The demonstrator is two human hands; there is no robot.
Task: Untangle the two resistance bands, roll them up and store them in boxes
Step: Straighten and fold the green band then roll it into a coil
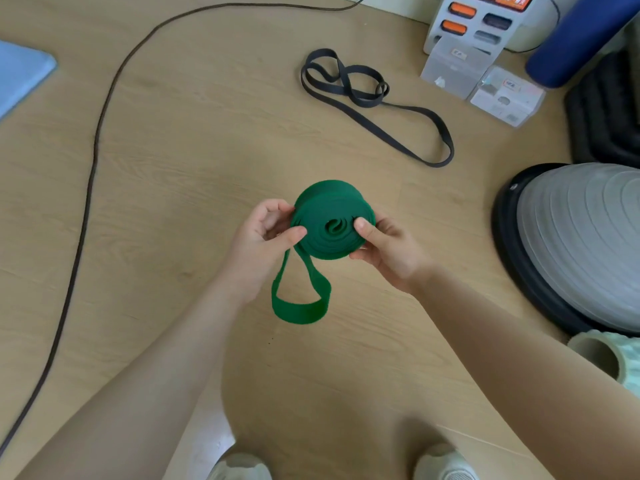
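Note:
A green resistance band [329, 220] is wound into a thick roll held above the wooden floor, with a loose loop hanging below it. My left hand [263, 237] grips the roll's left side, thumb on its face. My right hand [384, 247] holds the right side, thumb pressed near the roll's centre. A dark grey resistance band [363, 95] lies loose and looped on the floor farther away. Two clear plastic boxes [457, 69] [505, 97] stand at the far right.
A dark cable [93, 161] snakes across the floor on the left. A grey half-dome balance trainer [581, 244] sits at the right, a pale green foam roller [613, 362] below it. A blue mat [20, 77] lies far left. A blue roll [581, 39] leans far right.

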